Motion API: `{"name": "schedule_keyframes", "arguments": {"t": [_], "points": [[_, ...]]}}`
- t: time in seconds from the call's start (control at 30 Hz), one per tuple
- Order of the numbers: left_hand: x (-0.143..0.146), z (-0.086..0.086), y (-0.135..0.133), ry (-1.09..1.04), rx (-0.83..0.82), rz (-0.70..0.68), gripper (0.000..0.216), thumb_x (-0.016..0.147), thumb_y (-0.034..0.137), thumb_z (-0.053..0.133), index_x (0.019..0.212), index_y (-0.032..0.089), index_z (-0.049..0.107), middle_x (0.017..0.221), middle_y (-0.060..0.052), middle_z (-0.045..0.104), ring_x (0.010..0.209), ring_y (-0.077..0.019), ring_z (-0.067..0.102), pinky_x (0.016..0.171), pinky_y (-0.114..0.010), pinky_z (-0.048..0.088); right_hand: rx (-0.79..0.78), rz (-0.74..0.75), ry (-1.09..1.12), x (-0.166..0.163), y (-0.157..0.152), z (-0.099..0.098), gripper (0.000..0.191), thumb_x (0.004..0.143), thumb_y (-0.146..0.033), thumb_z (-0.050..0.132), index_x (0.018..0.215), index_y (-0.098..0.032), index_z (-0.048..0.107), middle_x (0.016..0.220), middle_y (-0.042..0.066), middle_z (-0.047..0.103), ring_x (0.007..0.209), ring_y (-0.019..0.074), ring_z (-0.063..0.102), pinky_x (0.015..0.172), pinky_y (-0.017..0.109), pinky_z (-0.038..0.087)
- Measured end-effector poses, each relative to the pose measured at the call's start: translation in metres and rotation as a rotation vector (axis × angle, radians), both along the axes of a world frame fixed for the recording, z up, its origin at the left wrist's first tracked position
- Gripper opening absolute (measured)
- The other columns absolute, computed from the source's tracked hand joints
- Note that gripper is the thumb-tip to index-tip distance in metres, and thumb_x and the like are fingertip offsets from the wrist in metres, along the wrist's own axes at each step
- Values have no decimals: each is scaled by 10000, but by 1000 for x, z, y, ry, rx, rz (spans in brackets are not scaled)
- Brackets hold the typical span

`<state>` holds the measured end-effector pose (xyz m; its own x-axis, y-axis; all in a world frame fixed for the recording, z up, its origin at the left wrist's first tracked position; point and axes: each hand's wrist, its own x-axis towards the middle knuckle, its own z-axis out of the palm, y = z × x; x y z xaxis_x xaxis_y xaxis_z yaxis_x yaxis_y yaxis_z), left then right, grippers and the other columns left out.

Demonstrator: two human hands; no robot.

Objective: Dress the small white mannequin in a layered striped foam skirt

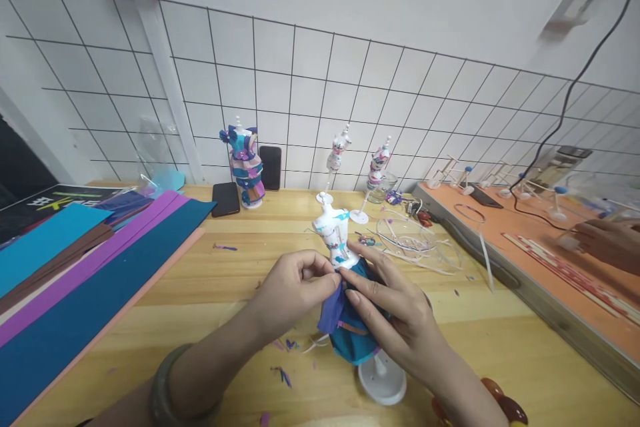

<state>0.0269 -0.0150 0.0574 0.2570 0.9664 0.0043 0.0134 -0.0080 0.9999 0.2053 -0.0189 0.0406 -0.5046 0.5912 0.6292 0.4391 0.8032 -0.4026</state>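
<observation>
In the middle of the head view a small white mannequin (334,230) stands tilted on a round white base (383,380). A teal paper skirt (350,343) wraps its lower part. My left hand (300,287) pinches the upper edge of a purple paper strip (331,310) against the waist. My right hand (395,300) lies along the skirt's other side, its fingers stretched out and the fingertips pressing at the waist beside the strip. The fingers hide part of the waist.
Crepe paper sheets (100,300) lie at left. A dressed mannequin (246,167) and two phones (226,199) stand or lie at the back. Two bare-skirted mannequins (336,153) stand behind. Wire loops (415,233) lie right. Another person's hand (610,243) is over the orange table (540,240).
</observation>
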Motion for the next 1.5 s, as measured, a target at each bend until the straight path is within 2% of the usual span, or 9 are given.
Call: {"name": "schedule_keyframes", "arguments": {"t": [0.37, 0.63, 1.13, 1.33, 1.5], "points": [[3, -2, 0, -43, -55, 40, 139, 667, 261, 640, 652, 145, 563, 644, 1, 582, 623, -117, 545, 581, -221, 421, 39, -17, -12, -4, -1, 2, 424, 842, -122, 493, 1235, -277, 525, 1354, 84, 401, 1195, 272, 425, 947, 476, 406], [4, -3, 0, -77, -99, 75, 151, 648, 249, 649, 625, 141, 547, 601, 18, 563, 566, -96, 512, 547, -212, 404, -12, -31, 15, -4, -1, -2, 412, 846, -145, 506, 1233, -285, 527, 1374, 77, 387, 1215, 270, 409, 956, 472, 403], [0, -2, 2, -131, -65, 32, 160, 682, 285, 640, 671, 132, 594, 684, -10, 582, 659, -125, 520, 667, -262, 423, -23, -15, 4, 1, 2, -3, 424, 860, -133, 492, 1250, -300, 504, 1405, 70, 340, 1233, 254, 387, 964, 456, 397], [0, -4, 2, -135, -51, 15, 144, 698, 265, 647, 698, 136, 585, 691, -3, 590, 661, -115, 531, 642, -243, 429, 53, -10, -99, 4, 3, -1, 459, 862, -143, 479, 1300, -276, 446, 1422, 86, 303, 1256, 274, 354, 996, 498, 354], [-2, -7, 4, -162, -56, 9, 133, 685, 237, 669, 705, 126, 599, 721, -11, 607, 690, -113, 550, 686, -249, 445, 74, 6, -211, 7, 5, 1, 472, 871, -162, 460, 1334, -232, 403, 1441, 103, 256, 1284, 282, 313, 1000, 476, 366]]}}
